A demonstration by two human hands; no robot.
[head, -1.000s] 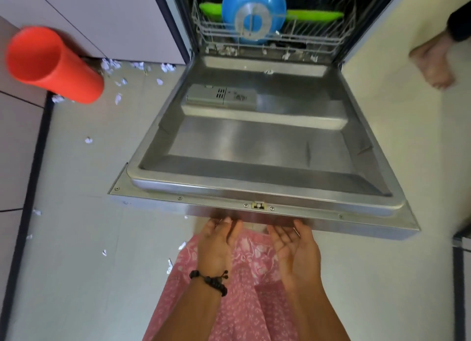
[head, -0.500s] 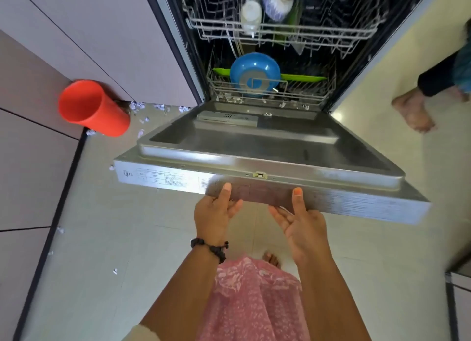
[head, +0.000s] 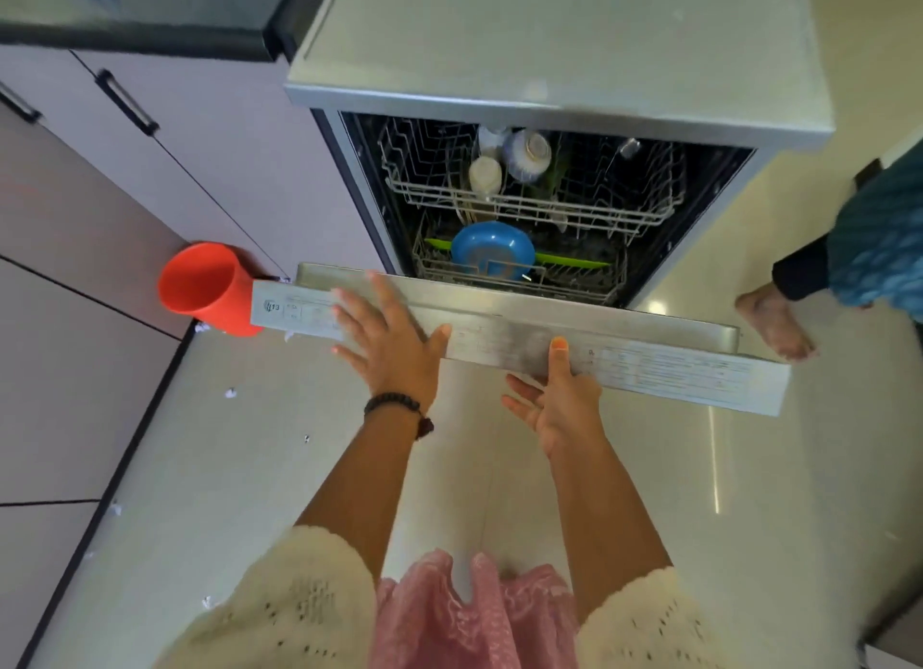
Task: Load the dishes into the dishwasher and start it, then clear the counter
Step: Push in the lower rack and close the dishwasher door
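The dishwasher door [head: 664,366] is partly raised, its top edge with the control strip facing me. My left hand [head: 387,341] lies flat with spread fingers on that edge. My right hand [head: 559,398] holds the door from beneath, thumb on the strip. Behind the door, the lower rack [head: 574,281] carries a blue bowl [head: 492,251] and a green plate [head: 574,260]. The upper rack [head: 599,203] holds white cups [head: 485,173] and a small bowl [head: 529,156].
An orange cup [head: 207,286] lies on its side on the floor left of the door, among white paper scraps [head: 230,393]. Cabinet fronts [head: 150,178] run along the left. Another person's bare foot [head: 771,326] stands at the right. The counter top [head: 549,33] is above the dishwasher.
The door has swung up from flat toward shut, lifted by both hands. My left hand has moved from under the edge onto its top. The view has risen, showing the counter.
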